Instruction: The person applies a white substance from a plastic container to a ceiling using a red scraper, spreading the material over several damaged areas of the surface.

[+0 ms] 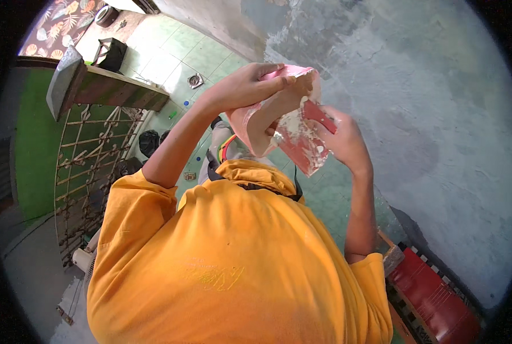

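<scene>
Gripping tight on both sides now, folks: the bare left hand [241,87] pinches the rim of a pink, curved, open-mouthed container [260,123], thumb inside and fingers over the edge, while the bare right hand [347,143] is closed round a flat red scraper [298,150] at the container's mouth! Both things are up in front of the yellow-orange cloth shirt [227,258], just beside the broad grey plastered wall [416,114]. How far along are we? Midway, I'd judge: thick off-white paste [293,123] already coats the scraper's face and clings inside the container, so it's loaded but none of that batch is off the blade. Over on the wall, smooth pale stretches meet darker, blotchy ones, so the surface looks partly covered, with the uneven areas left over. From where I'm standing, the paste hides so much that I can't swear the red handle and the red blade are one piece, but I'm counting them as one. So, the tally: two hands, one container, one scraper, one wall; and out on the pale green tiled floor [172,43], one black bag [113,54], one dark tyre [106,16] and at least two small blue round bits [186,104]. One rusty metal lattice grille [89,149] on the left, one glossy red panel [436,292] low on the right!
</scene>
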Action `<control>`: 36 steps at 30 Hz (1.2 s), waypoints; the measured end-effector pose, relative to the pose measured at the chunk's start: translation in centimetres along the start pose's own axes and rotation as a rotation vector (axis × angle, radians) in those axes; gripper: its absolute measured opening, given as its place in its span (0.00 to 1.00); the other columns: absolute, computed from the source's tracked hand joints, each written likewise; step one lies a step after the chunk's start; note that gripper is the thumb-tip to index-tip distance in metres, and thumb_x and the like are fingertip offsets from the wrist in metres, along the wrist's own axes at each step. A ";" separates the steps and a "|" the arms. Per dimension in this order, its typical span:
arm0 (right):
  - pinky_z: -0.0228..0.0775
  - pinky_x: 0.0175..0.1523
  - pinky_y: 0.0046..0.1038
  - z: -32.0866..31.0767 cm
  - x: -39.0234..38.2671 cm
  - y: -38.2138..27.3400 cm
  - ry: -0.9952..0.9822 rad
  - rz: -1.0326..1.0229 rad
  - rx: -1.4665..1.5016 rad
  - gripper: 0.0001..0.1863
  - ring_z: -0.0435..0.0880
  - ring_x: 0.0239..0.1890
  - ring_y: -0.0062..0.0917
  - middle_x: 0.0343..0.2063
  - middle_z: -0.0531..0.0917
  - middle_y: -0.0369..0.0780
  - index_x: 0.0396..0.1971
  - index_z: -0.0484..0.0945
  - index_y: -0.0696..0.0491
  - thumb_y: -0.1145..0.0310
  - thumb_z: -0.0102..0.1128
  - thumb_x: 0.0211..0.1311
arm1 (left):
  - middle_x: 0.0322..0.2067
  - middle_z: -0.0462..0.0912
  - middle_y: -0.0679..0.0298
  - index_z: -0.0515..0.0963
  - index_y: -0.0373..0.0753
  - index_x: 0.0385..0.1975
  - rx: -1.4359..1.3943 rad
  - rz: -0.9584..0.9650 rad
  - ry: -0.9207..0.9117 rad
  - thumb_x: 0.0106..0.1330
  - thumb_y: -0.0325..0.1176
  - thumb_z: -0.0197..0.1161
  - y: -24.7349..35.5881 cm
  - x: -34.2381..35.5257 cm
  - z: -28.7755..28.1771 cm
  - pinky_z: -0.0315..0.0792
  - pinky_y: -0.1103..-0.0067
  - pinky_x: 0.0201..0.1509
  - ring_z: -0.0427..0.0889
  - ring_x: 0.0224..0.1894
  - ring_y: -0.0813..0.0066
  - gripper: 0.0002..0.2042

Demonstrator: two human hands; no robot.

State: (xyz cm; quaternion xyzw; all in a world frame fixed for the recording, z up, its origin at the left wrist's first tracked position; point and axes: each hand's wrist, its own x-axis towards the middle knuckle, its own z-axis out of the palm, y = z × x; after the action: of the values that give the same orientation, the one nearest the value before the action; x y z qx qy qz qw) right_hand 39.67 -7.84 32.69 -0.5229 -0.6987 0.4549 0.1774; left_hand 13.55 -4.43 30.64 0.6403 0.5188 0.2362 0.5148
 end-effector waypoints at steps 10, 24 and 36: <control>0.75 0.43 0.21 5.5 -0.7 5.4 -0.143 0.190 0.685 0.16 0.82 0.38 0.15 0.39 0.86 0.36 0.49 0.80 0.63 0.70 0.65 0.66 | 0.53 0.81 0.53 0.72 0.29 0.62 -0.353 -0.160 0.024 0.72 0.53 0.54 -3.1 -0.7 1.3 0.70 0.76 0.60 0.78 0.54 0.70 0.32; 0.74 0.38 0.23 8.0 3.6 7.9 0.609 0.144 1.396 0.08 0.84 0.39 0.19 0.38 0.84 0.33 0.44 0.78 0.52 0.68 0.60 0.69 | 0.64 0.70 0.56 0.62 0.29 0.68 -0.710 -0.116 0.433 0.75 0.47 0.53 -9.7 -0.1 -0.3 0.60 0.76 0.69 0.68 0.66 0.70 0.31; 0.82 0.47 0.33 8.5 24.6 17.9 1.236 0.420 1.467 0.16 0.84 0.46 0.30 0.48 0.80 0.41 0.53 0.73 0.55 0.67 0.60 0.69 | 0.68 0.66 0.57 0.61 0.31 0.70 -0.697 -0.167 0.199 0.77 0.48 0.47 -11.5 2.9 -10.7 0.58 0.75 0.71 0.63 0.70 0.70 0.30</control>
State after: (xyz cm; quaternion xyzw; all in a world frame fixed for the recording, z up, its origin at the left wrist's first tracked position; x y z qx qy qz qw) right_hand 34.11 10.98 7.99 -0.5427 0.0805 0.4444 0.7082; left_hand 0.78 1.82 23.37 0.3558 0.5051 0.4168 0.6667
